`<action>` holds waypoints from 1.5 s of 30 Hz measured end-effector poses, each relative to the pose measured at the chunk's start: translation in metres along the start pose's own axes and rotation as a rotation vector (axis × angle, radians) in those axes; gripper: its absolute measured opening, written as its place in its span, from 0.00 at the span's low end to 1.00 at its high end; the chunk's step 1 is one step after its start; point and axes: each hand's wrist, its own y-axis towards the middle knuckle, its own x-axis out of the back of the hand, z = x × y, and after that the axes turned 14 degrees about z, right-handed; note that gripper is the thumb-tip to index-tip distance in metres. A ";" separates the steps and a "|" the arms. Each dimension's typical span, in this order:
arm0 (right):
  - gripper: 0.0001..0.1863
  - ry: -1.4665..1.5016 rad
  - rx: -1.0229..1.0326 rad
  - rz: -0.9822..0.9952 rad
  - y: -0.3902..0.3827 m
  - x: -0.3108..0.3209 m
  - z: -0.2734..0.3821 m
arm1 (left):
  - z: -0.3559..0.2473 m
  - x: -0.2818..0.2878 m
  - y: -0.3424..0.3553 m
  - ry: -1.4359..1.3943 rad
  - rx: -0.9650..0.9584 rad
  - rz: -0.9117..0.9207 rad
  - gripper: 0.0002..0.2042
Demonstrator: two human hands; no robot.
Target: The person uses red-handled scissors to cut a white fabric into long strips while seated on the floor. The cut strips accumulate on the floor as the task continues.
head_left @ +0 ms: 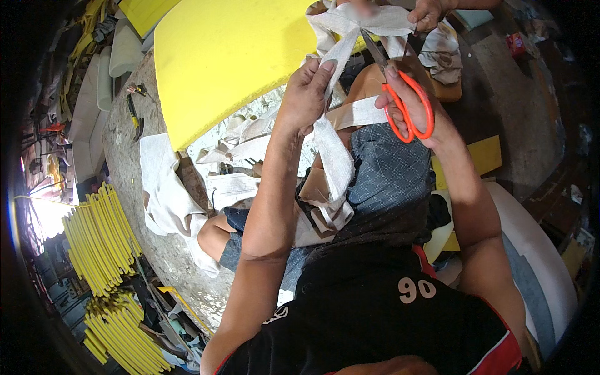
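Orange-handled scissors (pixel 374 51) are in my right hand (pixel 407 99), with fingers through the handle loops. Their blades point up and away, and the tips meet a white cloth (pixel 342 52) where it splits into strips. My left hand (pixel 309 89) pinches one strip of that cloth between thumb and fingers. From below this hand a long cloth strip (pixel 335 153) hangs over my lap. At the top edge another person's hand (pixel 427 14) grips the far part of the cloth. Whether the blades are apart is hard to make out.
A large yellow foam sheet (pixel 219 56) lies beyond my left arm. White cloth scraps (pixel 167 187) spread over the worn work surface (pixel 122 165), near a black-and-yellow tool (pixel 134 115). Bundled yellow strips (pixel 103 240) stand at the left. A bunched cloth (pixel 441 55) sits at the far right.
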 end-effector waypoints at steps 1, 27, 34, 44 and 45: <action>0.28 0.010 -0.014 -0.002 0.001 0.000 0.001 | -0.001 0.000 0.000 -0.007 0.000 0.007 0.12; 0.31 -0.020 0.059 -0.092 -0.008 -0.008 -0.001 | -0.002 0.006 -0.006 -0.001 0.033 0.025 0.13; 0.25 0.003 -0.067 -0.017 0.001 0.002 0.010 | -0.008 -0.005 -0.011 -0.094 0.029 0.016 0.12; 0.30 -0.034 -0.142 -0.069 -0.017 0.004 0.009 | 0.002 -0.001 -0.016 -0.019 0.047 0.068 0.12; 0.30 -0.046 -0.147 -0.077 -0.018 0.005 0.008 | 0.003 -0.002 -0.016 -0.036 0.044 0.070 0.12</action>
